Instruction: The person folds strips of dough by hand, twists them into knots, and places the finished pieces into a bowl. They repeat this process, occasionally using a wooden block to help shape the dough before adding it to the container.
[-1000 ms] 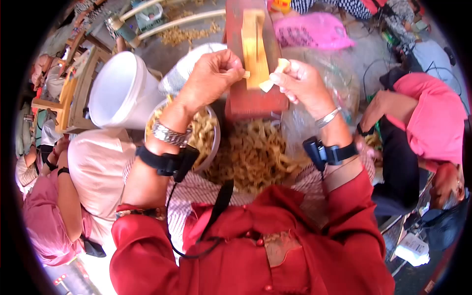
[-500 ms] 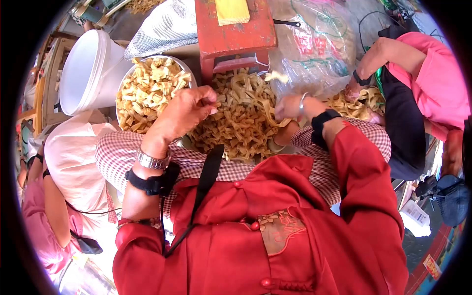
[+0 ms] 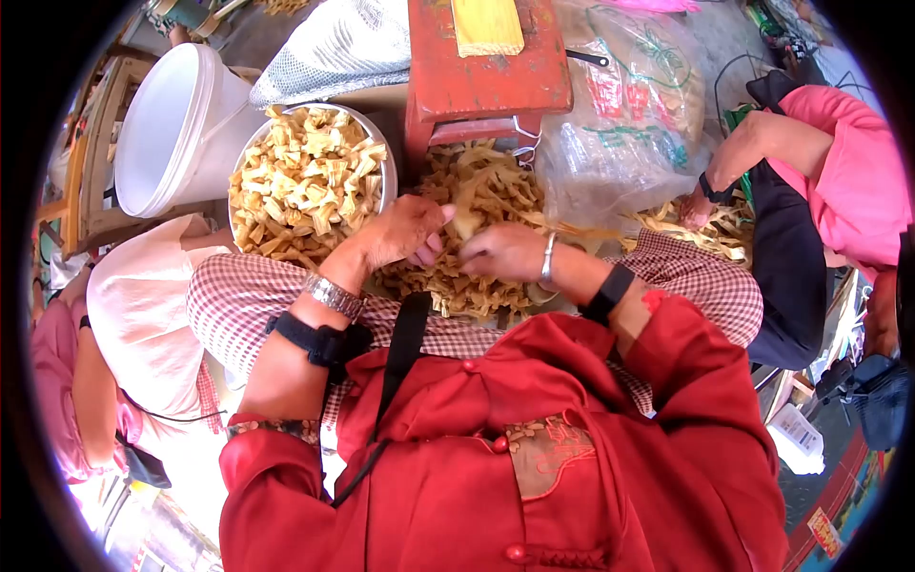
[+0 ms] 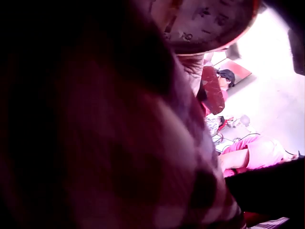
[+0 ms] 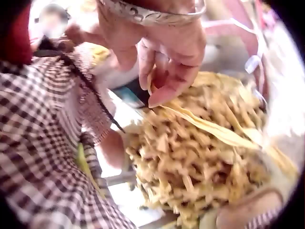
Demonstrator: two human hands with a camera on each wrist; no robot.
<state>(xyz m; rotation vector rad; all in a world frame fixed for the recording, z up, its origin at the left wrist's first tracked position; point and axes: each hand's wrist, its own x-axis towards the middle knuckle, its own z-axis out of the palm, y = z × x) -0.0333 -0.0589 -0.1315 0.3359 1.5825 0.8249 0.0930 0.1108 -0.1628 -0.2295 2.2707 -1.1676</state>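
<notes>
My right hand (image 3: 505, 253), wearing a silver bangle, pinches one end of a long pale-yellow strip (image 5: 209, 125) between thumb and fingers. In the right wrist view the strip runs across a heap of short dried-looking yellow pieces (image 5: 190, 162). Close beside it in the head view, my left hand (image 3: 405, 229) has its fingers bent inward over the same heap; I cannot tell whether it holds anything. A blurred pale piece (image 3: 467, 217) shows between the hands. The left wrist view is mostly dark cloth and a watch (image 4: 205, 24), with the fingers hidden.
Left of the heap stands a white basin (image 3: 390, 181) full of similar yellow pieces, with a white bucket (image 3: 157, 133) beyond. Ahead are a red stool (image 3: 491, 91) bearing a yellow wooden block (image 3: 486, 27), and a clear plastic bag (image 3: 620, 143). A person in pink (image 3: 848, 172) sits at right.
Both hands came down from beside the wooden block on the stool to the heap, then moved close together. The small pale piece the right hand held at first is gone; a long strip is in it now.
</notes>
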